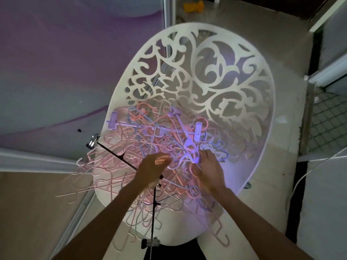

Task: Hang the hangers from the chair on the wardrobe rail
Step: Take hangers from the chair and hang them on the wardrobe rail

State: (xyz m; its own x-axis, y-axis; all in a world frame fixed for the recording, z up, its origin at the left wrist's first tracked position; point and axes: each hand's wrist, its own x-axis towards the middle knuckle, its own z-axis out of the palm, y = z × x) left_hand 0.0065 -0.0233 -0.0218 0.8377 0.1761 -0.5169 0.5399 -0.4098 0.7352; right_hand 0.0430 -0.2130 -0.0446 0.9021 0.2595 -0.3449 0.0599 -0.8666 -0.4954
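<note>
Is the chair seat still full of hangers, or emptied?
Full: a tangled heap of pink and purple hangers covers the white chair seat, some overhanging its edge.

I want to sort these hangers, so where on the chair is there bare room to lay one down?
The seat of the chair is bare only on its right side, between the hanger pile and the cut-out backrest. Everywhere else is crowded: tangled hangers cover the middle, spill over the left and front edges, and both hands are in them.

A dim room, lit mainly by a cool violet-white glow pooling over the hanger pile (159,143) and the chair (216,76); corners fall dark, wide-angle distortion bends the edges, and motion blur softens the whole view.
</note>
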